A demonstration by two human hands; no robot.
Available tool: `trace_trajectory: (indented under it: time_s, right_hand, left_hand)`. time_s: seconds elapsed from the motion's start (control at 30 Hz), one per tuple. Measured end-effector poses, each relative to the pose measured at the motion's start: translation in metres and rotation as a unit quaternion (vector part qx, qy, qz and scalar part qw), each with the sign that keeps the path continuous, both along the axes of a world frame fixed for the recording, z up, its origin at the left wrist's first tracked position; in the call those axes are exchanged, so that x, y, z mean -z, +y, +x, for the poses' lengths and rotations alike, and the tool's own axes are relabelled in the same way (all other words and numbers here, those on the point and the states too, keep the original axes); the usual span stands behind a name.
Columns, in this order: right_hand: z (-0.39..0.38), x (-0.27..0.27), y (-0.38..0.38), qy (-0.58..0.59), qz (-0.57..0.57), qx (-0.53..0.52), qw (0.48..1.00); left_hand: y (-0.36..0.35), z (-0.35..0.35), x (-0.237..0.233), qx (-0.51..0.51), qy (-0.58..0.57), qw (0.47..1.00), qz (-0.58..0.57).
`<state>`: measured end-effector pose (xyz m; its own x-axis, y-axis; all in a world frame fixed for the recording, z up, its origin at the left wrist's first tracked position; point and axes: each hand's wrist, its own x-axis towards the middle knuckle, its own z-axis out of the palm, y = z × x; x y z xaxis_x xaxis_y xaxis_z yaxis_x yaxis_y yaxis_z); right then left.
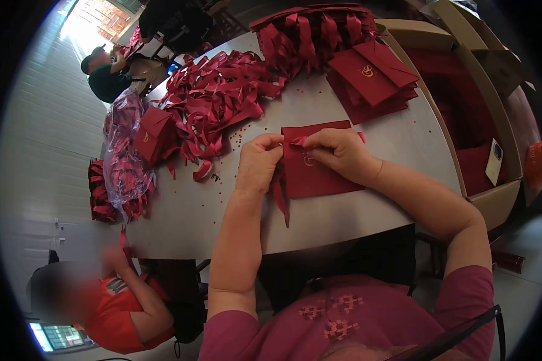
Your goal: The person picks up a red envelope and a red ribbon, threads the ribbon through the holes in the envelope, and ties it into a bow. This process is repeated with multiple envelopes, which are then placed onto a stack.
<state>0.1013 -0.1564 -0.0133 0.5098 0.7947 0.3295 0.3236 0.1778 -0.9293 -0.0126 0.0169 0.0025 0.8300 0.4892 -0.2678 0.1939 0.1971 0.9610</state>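
Red bag (328, 180) flat on counter (241, 234), ctr of frame. R hand (346, 156) over it, thumb + fingers pinching a ribbon (298, 142) near bag's top. L hand (259, 162) at bag's L edge, fingers bent in; can't tell if they grip anything. Ribbon pile (217, 96) upper L of ctr, bag stack (367, 72) upper R; phone (494, 161) in box (497, 206), far R.

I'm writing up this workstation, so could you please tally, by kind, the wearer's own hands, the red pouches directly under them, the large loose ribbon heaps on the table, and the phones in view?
Left hand and right hand: 2
Red pouch: 1
Loose ribbon heap: 1
Phone: 1
Total: 5
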Motion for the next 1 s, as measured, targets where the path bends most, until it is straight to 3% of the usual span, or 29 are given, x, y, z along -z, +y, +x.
trace_trajectory:
  time_s: [0.03,0.1,0.17,0.3,0.37,0.4,0.47,0.57,0.6,0.63,0.7,0.77,0.83,0.9,1.0]
  right_hand:
    - [0.001,0.0,-0.001,0.002,0.002,-0.002,1.0]
    - [0.006,-0.001,-0.003,-0.194,-0.012,-0.001,0.981]
    - [0.006,0.001,-0.002,-0.192,-0.013,-0.008,0.981]
    - [0.007,0.001,-0.003,-0.196,-0.006,-0.01,0.98]
    - [0.008,0.0,-0.002,-0.198,0.006,-0.006,0.98]
    - [0.007,0.001,-0.003,-0.198,0.01,-0.003,0.98]
    - [0.009,0.004,-0.002,-0.206,0.009,-0.01,0.978]
    - [0.005,0.004,-0.003,-0.212,-0.013,-0.021,0.977]
    - [0.006,0.003,-0.003,-0.205,-0.019,-0.021,0.978]
    - [0.007,0.002,-0.002,-0.199,-0.022,-0.019,0.98]
    - [0.006,0.003,-0.002,-0.204,-0.007,-0.013,0.979]
    - [0.01,0.007,0.001,-0.213,0.009,-0.004,0.977]
    - [0.011,0.007,0.002,-0.226,0.035,-0.003,0.974]
    - [0.009,0.004,-0.001,-0.232,-0.013,-0.01,0.973]
    - [0.01,0.004,0.001,-0.225,0.001,-0.007,0.974]
  left_hand:
    - [0.004,0.0,0.006,0.009,0.0,0.999,0.044]
    - [0.009,-0.003,0.009,0.016,0.003,0.996,0.091]
    - [0.01,-0.004,0.003,0.023,0.021,0.985,0.172]
    - [0.017,-0.001,0.006,0.04,0.017,0.974,0.221]
    - [0.016,0.002,0.007,0.026,-0.052,0.911,0.407]
    - [0.018,0.003,0.01,0.024,-0.048,0.912,0.407]
    - [0.025,0.007,0.017,-0.023,-0.094,0.834,0.543]
    - [0.024,0.006,0.009,-0.111,-0.068,0.787,0.603]
    - [0.022,0.006,0.002,-0.164,-0.111,0.728,0.656]
    - [0.018,0.002,-0.004,-0.17,-0.112,0.723,0.66]
    - [0.009,-0.016,-0.024,-0.108,0.075,0.789,0.601]
    - [-0.024,-0.025,-0.054,0.051,0.261,0.806,0.53]
    - [-0.049,-0.032,-0.058,0.111,0.28,0.798,0.523]
    - [-0.058,-0.036,-0.053,0.084,0.272,0.805,0.521]
    - [-0.056,-0.037,-0.041,0.046,0.231,0.812,0.533]
